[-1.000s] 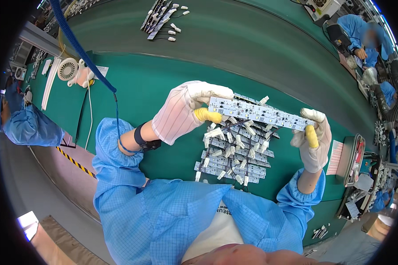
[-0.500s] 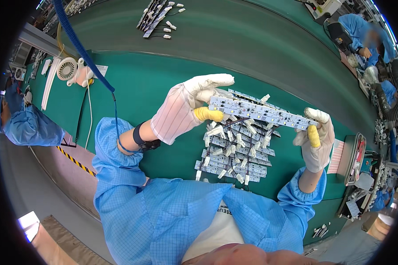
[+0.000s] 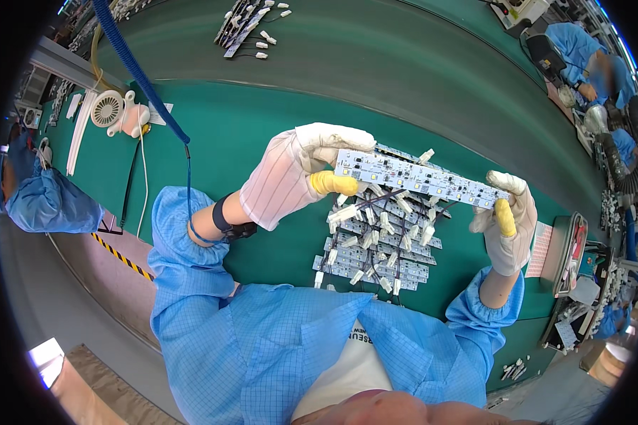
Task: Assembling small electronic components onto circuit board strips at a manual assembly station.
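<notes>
Between my two gloved hands I hold up a long white LED circuit board (image 3: 418, 179), with small yellowish LEDs and black parts on its face. My left hand (image 3: 298, 170), in a striped white glove with a yellow thumb cover, pinches the board's left end. At the other end, my right hand (image 3: 509, 219) grips it with thumb and fingers, also with a yellow cover on the thumb. Below and behind it lies a pile of similar LED boards (image 3: 361, 269) with dark wires and white connectors, partly hidden by the held board.
A blue coiled cord (image 3: 138, 74) runs down to my left wrist strap. A small fan (image 3: 108, 109) stands at the left of the green table (image 3: 213, 127). More boards (image 3: 242, 28) lie on the belt beyond. A metal tray (image 3: 567, 255) sits at right; co-workers (image 3: 578, 60) sit nearby.
The held board stays nearly in place, tilting slightly. My left fingers curl down a little closer over its end. The boards on the belt have shifted slightly left.
</notes>
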`<action>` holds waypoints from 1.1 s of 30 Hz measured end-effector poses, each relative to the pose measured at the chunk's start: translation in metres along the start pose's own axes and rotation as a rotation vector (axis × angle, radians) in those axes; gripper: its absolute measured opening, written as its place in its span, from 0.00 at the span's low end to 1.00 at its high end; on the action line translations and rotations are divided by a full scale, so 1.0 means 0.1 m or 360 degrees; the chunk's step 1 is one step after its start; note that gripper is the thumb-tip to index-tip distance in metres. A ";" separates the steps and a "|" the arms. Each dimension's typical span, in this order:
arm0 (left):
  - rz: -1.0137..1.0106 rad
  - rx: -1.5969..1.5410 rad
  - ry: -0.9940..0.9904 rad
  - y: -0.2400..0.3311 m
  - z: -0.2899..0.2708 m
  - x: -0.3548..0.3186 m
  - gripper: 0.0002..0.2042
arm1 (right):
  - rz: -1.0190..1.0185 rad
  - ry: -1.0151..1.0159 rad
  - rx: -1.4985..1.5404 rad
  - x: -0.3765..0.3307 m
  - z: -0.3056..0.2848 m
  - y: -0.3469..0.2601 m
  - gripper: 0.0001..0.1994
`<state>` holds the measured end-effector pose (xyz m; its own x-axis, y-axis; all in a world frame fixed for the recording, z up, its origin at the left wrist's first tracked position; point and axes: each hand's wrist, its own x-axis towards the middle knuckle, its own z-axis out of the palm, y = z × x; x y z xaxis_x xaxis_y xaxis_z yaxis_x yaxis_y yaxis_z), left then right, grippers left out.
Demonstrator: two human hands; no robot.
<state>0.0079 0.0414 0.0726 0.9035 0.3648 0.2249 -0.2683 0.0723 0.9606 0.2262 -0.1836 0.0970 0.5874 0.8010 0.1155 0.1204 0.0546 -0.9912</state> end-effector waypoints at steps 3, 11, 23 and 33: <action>0.0012 -0.0040 -0.0019 0.00 -0.01 0.00 0.23 | 0.0038 -0.0068 0.0115 0.02 0.00 -0.02 0.19; 0.0206 0.0570 -0.0112 -0.06 -0.02 0.05 0.25 | -0.0460 0.0052 0.0118 0.01 -0.05 0.15 0.21; 0.0483 0.1131 -0.0053 0.08 0.01 0.07 0.22 | -0.0963 0.0084 -0.0067 0.00 -0.13 0.27 0.09; 0.0539 0.0700 0.0222 -0.06 -0.02 0.05 0.18 | -0.1213 -0.0007 -0.0251 0.00 -0.09 0.21 0.07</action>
<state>0.0129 0.0446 0.0679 0.7307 0.4214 0.5371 -0.3441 -0.4522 0.8229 0.2358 -0.1877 0.0772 0.2938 0.5789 0.7606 0.6022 0.5058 -0.6176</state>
